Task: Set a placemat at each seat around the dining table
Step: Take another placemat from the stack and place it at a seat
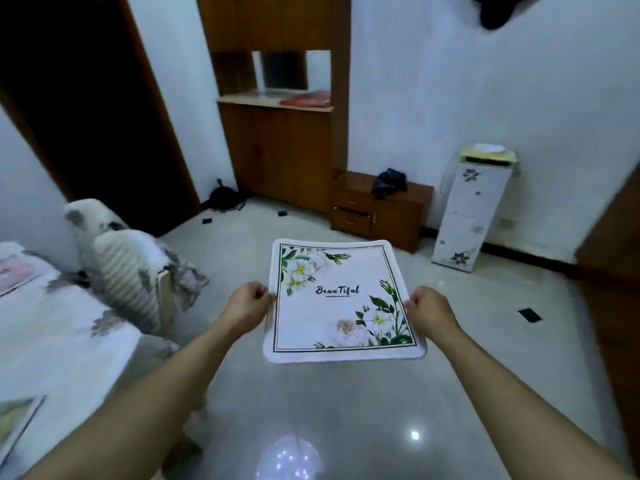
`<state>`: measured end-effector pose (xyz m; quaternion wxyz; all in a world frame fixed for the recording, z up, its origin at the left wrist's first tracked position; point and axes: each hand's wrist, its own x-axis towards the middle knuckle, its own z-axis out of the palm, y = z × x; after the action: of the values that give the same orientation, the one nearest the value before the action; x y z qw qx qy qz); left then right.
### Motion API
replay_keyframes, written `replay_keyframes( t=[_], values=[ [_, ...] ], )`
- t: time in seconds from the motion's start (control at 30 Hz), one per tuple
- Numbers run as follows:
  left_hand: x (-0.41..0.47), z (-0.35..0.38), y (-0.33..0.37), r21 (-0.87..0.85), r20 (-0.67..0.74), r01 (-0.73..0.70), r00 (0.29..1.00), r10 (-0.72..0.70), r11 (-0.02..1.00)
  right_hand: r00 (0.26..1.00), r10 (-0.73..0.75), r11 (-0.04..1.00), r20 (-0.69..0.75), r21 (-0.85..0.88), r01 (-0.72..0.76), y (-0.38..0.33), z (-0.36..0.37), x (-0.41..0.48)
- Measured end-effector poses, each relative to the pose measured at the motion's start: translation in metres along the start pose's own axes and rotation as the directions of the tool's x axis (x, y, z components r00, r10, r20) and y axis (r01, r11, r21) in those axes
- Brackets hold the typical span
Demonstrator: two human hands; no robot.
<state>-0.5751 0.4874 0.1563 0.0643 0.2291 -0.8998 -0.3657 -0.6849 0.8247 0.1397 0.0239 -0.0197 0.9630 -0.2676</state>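
- two hands carry one placemat [341, 301]: my left hand [247, 304] pinches its left edge and my right hand [429, 310] pinches its right edge, both closed tight on the cloth about midway along each side.
- the placemat is held out flat in the air in front of me, over the shiny floor [311, 410], printed side up, touching nothing but my fingers.
- i judge this as the carrying step: the mat is picked and on its way to a seat, not yet laid down.
- the dining table [52, 341] with its flowered cloth sits at my left, and a covered chair [128, 271] stands just beside its far corner.
- another placemat [17, 420] seems to lie already at the table's near edge, low on the left, though it is cut off by the frame, so i cannot be sure.
- next i should turn left, bring the mat over the tabletop at an unset seat, and lower it square to the table's edge.
- room to move is good: the floor ahead and to my right is open, with the low cabinet [381, 213] and the white stand [472, 209] well apart by the wall.
- the tight spot is the chair back; i should swing the mat's left corner clear of it.
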Motion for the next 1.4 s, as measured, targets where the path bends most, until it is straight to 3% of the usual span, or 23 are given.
replay_keyframes(
  t=[0.17, 0.3, 0.47, 0.67, 0.87, 1.0, 1.07, 1.23, 1.4],
  values=[
    [0.026, -0.05, -0.044, -0.046, -0.163, 0.166, 0.972, -0.171, 0.985, 0.961, -0.216, 0.976, 0.171, 0.006, 0.219, -0.096, 0.05, 0.086],
    [0.063, -0.083, -0.096, -0.08, -0.268, 0.267, 0.922, -0.279, 0.96, 0.885, -0.386, 0.917, 0.259, 0.01, 0.398, -0.181, 0.102, 0.14],
    [0.146, -0.114, -0.147, -0.11, -0.332, 0.315, 0.882, -0.333, 0.943, 0.861, -0.42, 0.904, 0.287, 0.05, 0.425, -0.264, 0.16, 0.207],
    [0.249, -0.147, -0.166, -0.133, -0.305, 0.298, 0.895, -0.326, 0.945, 0.856, -0.41, 0.906, 0.315, 0.031, 0.422, -0.342, 0.195, 0.292],
    [0.317, -0.188, -0.202, -0.204, -0.366, 0.355, 0.837, -0.407, 0.912, 0.762, -0.538, 0.824, 0.361, 0.035, 0.566, -0.444, 0.247, 0.367],
    [0.341, -0.221, -0.242, -0.274, -0.456, 0.451, 0.717, -0.528, 0.849, 0.644, -0.646, 0.739, 0.409, 0.124, 0.662, -0.537, 0.307, 0.404],
    [0.344, -0.236, -0.262, -0.31, -0.507, 0.522, 0.616, -0.603, 0.794, 0.557, -0.703, 0.675, 0.442, 0.172, 0.717, -0.59, 0.342, 0.415],
    [0.328, -0.255, -0.296, -0.447, -0.587, 0.623, 0.337, -0.736, 0.642, 0.264, -0.806, 0.446, 0.529, 0.251, 0.859, -0.718, 0.417, 0.405],
    [0.282, -0.257, -0.32, -0.645, -0.579, 0.599, 0.023, -0.815, 0.475, -0.08, -0.816, 0.166, 0.573, 0.364, 0.916, -0.814, 0.47, 0.332]
  ],
)
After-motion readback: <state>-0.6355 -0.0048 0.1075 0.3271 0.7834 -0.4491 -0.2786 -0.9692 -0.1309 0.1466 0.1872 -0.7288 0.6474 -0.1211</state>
